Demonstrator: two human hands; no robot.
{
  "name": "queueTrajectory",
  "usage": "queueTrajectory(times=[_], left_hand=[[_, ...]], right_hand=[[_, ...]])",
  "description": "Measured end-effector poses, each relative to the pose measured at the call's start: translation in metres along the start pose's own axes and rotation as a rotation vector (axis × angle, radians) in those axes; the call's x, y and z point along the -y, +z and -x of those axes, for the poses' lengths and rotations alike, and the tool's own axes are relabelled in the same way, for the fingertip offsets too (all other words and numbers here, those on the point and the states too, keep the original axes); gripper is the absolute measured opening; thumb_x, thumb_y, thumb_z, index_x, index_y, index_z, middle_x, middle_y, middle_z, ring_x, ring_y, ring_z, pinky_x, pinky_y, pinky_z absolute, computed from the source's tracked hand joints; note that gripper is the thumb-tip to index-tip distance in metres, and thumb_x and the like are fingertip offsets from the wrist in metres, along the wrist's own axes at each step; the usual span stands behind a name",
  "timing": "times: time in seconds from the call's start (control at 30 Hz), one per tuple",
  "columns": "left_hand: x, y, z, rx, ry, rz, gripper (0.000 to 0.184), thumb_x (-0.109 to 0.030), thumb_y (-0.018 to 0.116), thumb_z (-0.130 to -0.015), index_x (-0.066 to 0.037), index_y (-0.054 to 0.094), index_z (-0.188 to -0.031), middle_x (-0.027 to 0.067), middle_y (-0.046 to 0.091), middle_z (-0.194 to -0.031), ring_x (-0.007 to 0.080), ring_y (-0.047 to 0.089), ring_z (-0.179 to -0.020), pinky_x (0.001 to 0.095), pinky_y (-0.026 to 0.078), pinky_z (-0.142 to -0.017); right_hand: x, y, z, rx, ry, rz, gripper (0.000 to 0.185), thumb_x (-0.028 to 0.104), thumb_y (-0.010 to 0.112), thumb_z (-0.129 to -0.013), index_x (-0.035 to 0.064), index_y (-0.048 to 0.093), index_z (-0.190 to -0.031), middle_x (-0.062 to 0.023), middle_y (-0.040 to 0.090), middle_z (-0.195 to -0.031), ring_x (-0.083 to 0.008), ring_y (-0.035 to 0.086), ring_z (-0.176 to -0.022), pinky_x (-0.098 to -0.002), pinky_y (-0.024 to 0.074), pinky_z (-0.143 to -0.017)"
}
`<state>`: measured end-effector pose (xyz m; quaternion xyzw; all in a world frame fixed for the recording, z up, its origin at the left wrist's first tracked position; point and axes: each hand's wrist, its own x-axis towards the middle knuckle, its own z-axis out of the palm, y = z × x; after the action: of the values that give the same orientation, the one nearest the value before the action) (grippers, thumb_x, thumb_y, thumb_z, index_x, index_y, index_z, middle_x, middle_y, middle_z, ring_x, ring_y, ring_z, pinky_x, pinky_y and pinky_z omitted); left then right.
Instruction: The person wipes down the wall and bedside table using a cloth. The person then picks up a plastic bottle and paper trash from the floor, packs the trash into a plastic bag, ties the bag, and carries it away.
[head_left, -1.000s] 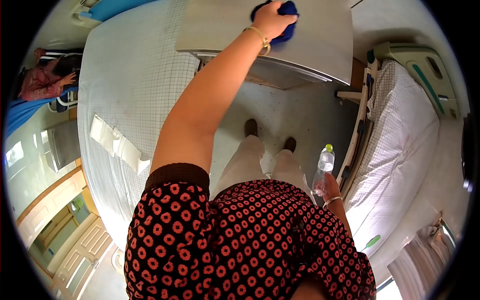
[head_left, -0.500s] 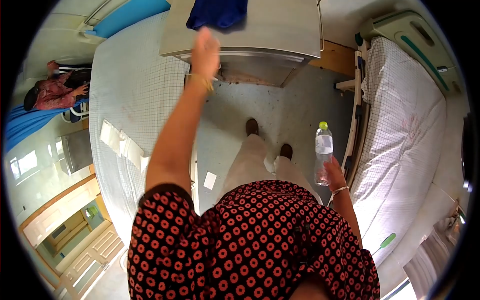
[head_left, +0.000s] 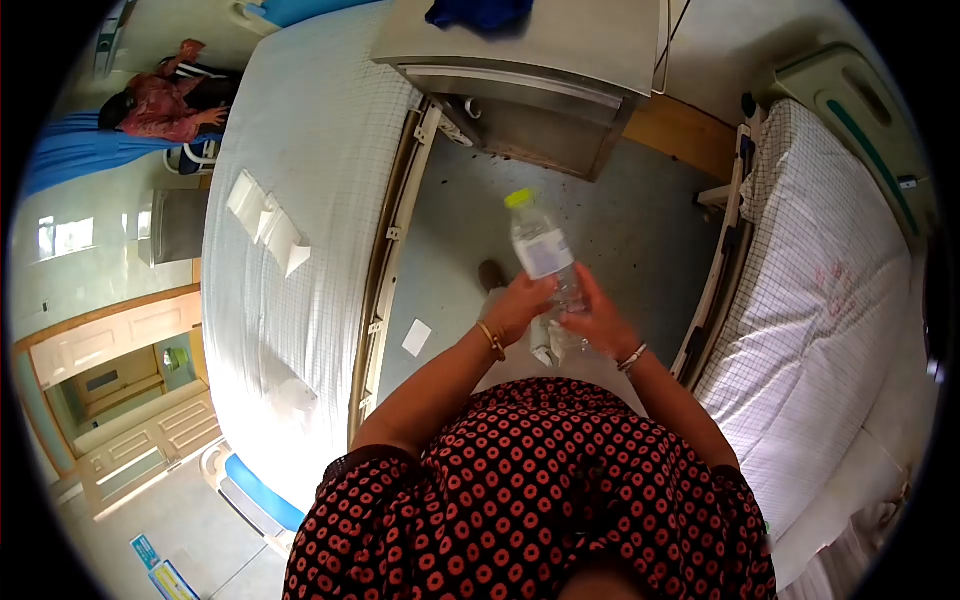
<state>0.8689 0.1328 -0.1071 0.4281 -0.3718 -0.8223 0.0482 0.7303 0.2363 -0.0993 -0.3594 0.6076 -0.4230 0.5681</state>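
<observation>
A clear plastic bottle (head_left: 546, 252) with a yellow-green cap and a white label is held out in front of my body, tilted with its cap up and to the left. My right hand (head_left: 600, 312) is closed round the lower part of it from the right. From the left, my left hand (head_left: 524, 304) grips the bottle below the label, its fingers partly hidden. I cannot make out any liquid inside.
Beds stand on both sides: the left bed (head_left: 300, 130) bears unfolded white paper (head_left: 268, 222), the right bed (head_left: 800, 330) a checked sheet. Ahead is a metal cabinet (head_left: 540, 110) with a blue cloth (head_left: 482, 14). White paper (head_left: 417, 338) lies on the floor. Another person (head_left: 165, 105) sits far left.
My left hand has come back from near the blue cloth to the bottle. My right hand has brought the bottle leftward to the middle and tilted it. The view has shifted.
</observation>
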Motion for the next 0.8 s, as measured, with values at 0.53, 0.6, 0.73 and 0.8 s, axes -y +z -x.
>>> queueTrajectory(times=[0.53, 0.6, 0.73, 0.8], left_hand=[[0.023, -0.062, 0.122, -0.188, 0.523, -0.877, 0.059, -0.014, 0.07, -0.058, -0.006, 0.043, -0.11, 0.0145, 0.053, -0.101, 0.0319, 0.051, -0.095, 0.0357, 0.041, -0.081], [0.034, -0.085, 0.144, -0.192, 0.544, -0.862, 0.062, -0.015, 0.071, -0.059, -0.005, 0.041, -0.112, 0.0148, 0.053, -0.102, 0.031, 0.051, -0.096, 0.0348, 0.041, -0.082], [0.042, -0.12, 0.204, -0.269, 0.513, -0.956, 0.066, -0.016, 0.072, -0.059, -0.005, 0.04, -0.115, 0.0142, 0.052, -0.106, 0.031, 0.05, -0.098, 0.0348, 0.041, -0.082], [0.059, -0.143, 0.225, -0.348, 0.556, -0.988, 0.066, -0.016, 0.072, -0.058, -0.005, 0.04, -0.115, 0.0144, 0.052, -0.105, 0.0314, 0.05, -0.098, 0.0351, 0.041, -0.082]], right_hand=[[0.041, 0.089, 0.031, -0.257, -0.271, 0.324, 0.038, 0.028, 0.062, -0.074, 0.0032, 0.054, -0.101, -0.0083, 0.059, -0.072, -0.0188, 0.057, -0.061, -0.0283, 0.0456, -0.057], [0.048, 0.119, 0.034, -0.215, -0.238, 0.405, 0.036, 0.028, 0.062, -0.073, 0.003, 0.055, -0.097, -0.0089, 0.059, -0.07, -0.0189, 0.057, -0.059, -0.0284, 0.0454, -0.056], [0.049, 0.185, 0.035, -0.326, -0.289, 0.36, 0.032, 0.028, 0.064, -0.071, 0.003, 0.056, -0.09, -0.0109, 0.058, -0.064, -0.0212, 0.057, -0.056, -0.0295, 0.0449, -0.053], [0.051, 0.211, 0.035, -0.278, -0.29, 0.378, 0.032, 0.027, 0.064, -0.071, 0.003, 0.056, -0.089, -0.0116, 0.058, -0.065, -0.0218, 0.057, -0.056, -0.0298, 0.0451, -0.053]])
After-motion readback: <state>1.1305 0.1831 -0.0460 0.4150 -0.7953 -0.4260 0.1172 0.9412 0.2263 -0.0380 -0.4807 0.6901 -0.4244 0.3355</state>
